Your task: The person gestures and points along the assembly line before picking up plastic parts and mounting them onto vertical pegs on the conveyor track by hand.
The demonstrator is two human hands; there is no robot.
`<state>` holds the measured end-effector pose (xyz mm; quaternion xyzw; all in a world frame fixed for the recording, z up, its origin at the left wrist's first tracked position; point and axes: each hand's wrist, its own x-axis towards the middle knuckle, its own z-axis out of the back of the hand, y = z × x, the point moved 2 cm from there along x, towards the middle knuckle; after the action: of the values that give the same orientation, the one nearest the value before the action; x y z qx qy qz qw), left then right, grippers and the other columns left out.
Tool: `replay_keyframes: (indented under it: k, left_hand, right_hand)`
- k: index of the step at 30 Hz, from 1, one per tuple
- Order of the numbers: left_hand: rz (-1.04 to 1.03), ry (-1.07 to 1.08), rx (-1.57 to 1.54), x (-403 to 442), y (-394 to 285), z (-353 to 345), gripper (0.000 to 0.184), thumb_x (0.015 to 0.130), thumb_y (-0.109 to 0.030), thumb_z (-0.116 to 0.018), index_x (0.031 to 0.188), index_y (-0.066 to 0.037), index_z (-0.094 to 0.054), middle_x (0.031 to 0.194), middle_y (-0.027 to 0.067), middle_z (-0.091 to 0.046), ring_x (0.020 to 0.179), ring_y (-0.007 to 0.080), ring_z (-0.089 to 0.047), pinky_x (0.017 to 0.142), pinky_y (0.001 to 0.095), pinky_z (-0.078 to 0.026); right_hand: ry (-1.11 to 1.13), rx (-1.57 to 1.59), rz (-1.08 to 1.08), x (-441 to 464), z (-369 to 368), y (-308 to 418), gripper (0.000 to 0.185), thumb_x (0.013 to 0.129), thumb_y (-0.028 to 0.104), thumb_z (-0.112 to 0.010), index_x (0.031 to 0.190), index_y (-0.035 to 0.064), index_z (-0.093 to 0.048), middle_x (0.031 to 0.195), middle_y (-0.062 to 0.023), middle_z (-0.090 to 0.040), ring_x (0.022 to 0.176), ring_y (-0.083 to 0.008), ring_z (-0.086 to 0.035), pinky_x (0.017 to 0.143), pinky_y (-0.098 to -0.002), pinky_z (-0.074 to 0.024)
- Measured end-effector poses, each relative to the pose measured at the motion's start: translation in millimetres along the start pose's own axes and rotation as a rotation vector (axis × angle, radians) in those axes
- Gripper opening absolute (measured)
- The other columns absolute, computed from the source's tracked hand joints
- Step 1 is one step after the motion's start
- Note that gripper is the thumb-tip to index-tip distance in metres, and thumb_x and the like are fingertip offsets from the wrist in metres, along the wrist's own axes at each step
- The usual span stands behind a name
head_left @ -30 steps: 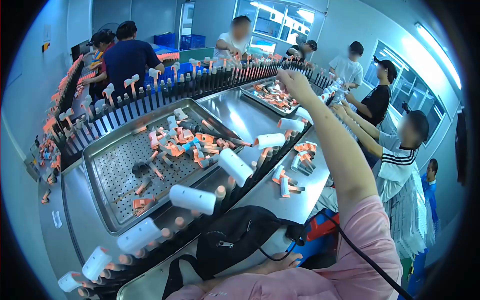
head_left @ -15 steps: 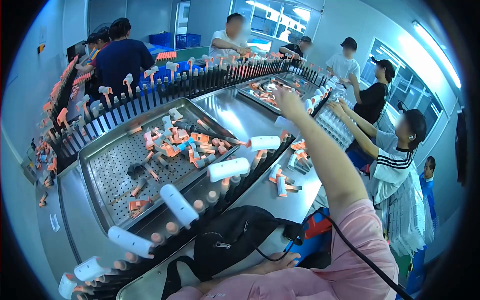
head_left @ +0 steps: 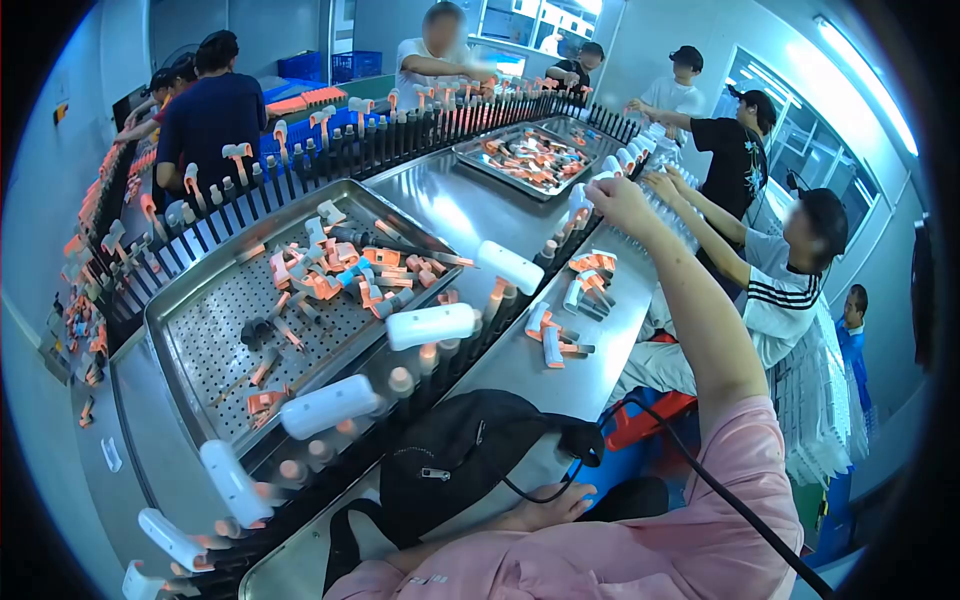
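My right hand point(head_left: 618, 203) reaches out to the row of posts beside the far tray. Its fingers are closed at a small white plastic part point(head_left: 579, 205) there, and the fingertips are partly hidden. My left hand point(head_left: 557, 505) rests low at my lap beside the black bag point(head_left: 455, 455), fingers loosely extended and holding nothing visible. White rounded plastic parts, such as this one point(head_left: 432, 325), sit on posts along the near row. Small orange and grey parts point(head_left: 560, 340) lie on the metal table between that row and my arm.
A large perforated metal tray point(head_left: 205, 350) holds orange, grey and black pieces. A second tray point(head_left: 470, 160) behind it holds more. Posts point(head_left: 300, 170) line the table's far side. A co-worker in a striped sleeve point(head_left: 790, 300) reaches in from the right. A black cable point(head_left: 730, 510) crosses my arm.
My right hand has moved from above the far tray down and right to the post row. The white parts on the near posts have shifted along the row. My left hand stays at my lap.
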<state>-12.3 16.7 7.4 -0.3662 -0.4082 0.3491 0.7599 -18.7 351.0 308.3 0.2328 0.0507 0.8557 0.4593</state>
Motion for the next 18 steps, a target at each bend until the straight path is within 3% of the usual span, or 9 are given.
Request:
replay_keyframes:
  k: [1,5,9,12,15,18]
  left_hand:
    - [0.003,-0.006,-0.021,-0.9,-2.0,-0.8,0.022,0.089,-0.021,-0.05,0.107,-0.009,-0.051,0.086,0.0112,-0.06,0.07,0.0269,-0.059,0.061,0.0362,-0.045]
    - [0.188,0.125,-0.044,-6.3,28.2,-29.2,0.022,0.089,-0.019,-0.05,0.107,-0.008,-0.051,0.087,0.0107,-0.057,0.075,0.0266,-0.056,0.064,0.0349,-0.043]
    - [-0.025,-0.001,-0.003,-3.2,-5.4,2.3,0.02,0.087,-0.017,-0.052,0.105,-0.008,-0.051,0.079,0.0106,-0.054,0.067,0.0279,-0.055,0.058,0.0359,-0.043]
    - [-0.077,-0.061,0.002,-0.2,-12.9,9.1,0.019,0.086,-0.016,-0.053,0.104,-0.009,-0.052,0.076,0.0102,-0.055,0.062,0.0283,-0.056,0.055,0.0366,-0.044]
    - [-0.065,-0.076,0.05,0.2,-12.2,7.7,0.02,0.086,-0.017,-0.054,0.103,-0.009,-0.053,0.075,0.0096,-0.057,0.061,0.0281,-0.057,0.054,0.0369,-0.045]
    - [-0.091,-0.114,0.016,-0.6,-13.5,8.3,0.02,0.085,-0.018,-0.055,0.103,-0.009,-0.053,0.076,0.0094,-0.058,0.062,0.0276,-0.058,0.055,0.0363,-0.046]
  right_hand:
    - [-0.005,-0.071,-0.044,-4.2,-0.2,-4.3,0.033,0.082,0.034,-0.052,0.084,0.003,-0.066,0.073,-0.0179,-0.062,0.073,-0.0331,-0.062,0.067,-0.0409,-0.0475]
    - [0.208,-0.104,0.169,-66.9,-37.6,32.9,0.032,0.081,0.033,-0.054,0.083,0.004,-0.066,0.076,-0.0177,-0.063,0.076,-0.0323,-0.062,0.067,-0.0415,-0.048]
    - [0.37,-0.52,0.17,-127.6,-111.9,-33.8,0.027,0.078,0.033,-0.059,0.082,0.0063,-0.065,0.089,-0.0123,-0.062,0.083,-0.0282,-0.062,0.068,-0.0421,-0.0501]
    - [0.509,-0.439,0.06,-168.2,-136.8,-54.6,0.023,0.078,0.024,-0.057,0.096,0.0101,-0.062,0.099,-0.0156,-0.056,0.086,-0.0306,-0.06,0.073,-0.0409,-0.0496]
    - [0.375,-0.417,0.003,-185.5,-162.3,-81.9,0.019,0.08,0.021,-0.057,0.092,0.0071,-0.059,0.093,-0.0149,-0.057,0.08,-0.0321,-0.061,0.071,-0.0408,-0.0498]
    - [0.378,-0.268,0.105,-182.7,-165.7,-82.4,0.018,0.081,0.019,-0.054,0.092,0.0052,-0.058,0.088,-0.015,-0.058,0.078,-0.0332,-0.06,0.071,-0.042,-0.0491]
